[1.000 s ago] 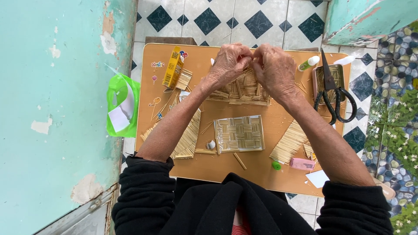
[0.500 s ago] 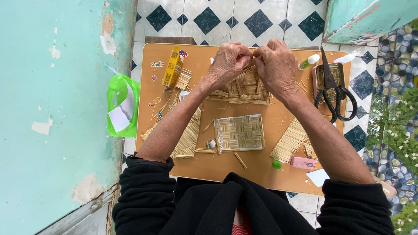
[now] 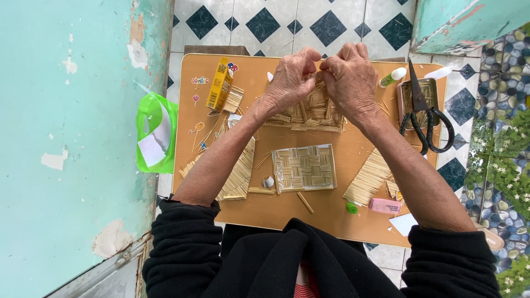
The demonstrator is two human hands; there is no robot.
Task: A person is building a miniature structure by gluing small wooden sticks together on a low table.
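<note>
My left hand (image 3: 291,76) and my right hand (image 3: 350,77) meet at the far side of a small orange table (image 3: 353,218), fingertips pinched together over a model made of thin wooden sticks (image 3: 310,113). Both hands pinch the top of that stick model; what lies between the fingertips is hidden. Nearer to me lies a flat square panel of woven sticks (image 3: 305,168). Loose stick bundles lie under my left forearm (image 3: 238,175) and beside my right forearm (image 3: 369,179).
Black scissors (image 3: 424,116) rest on a tin of sticks at the right. A glue bottle (image 3: 392,77), a yellow box (image 3: 218,85), a pink eraser (image 3: 385,206) and a green cap (image 3: 351,208) lie on the table. A green bag (image 3: 157,132) hangs at its left against a turquoise wall.
The hands stay pinched at the top of the stick model with only slight finger movement. Nothing else has moved.
</note>
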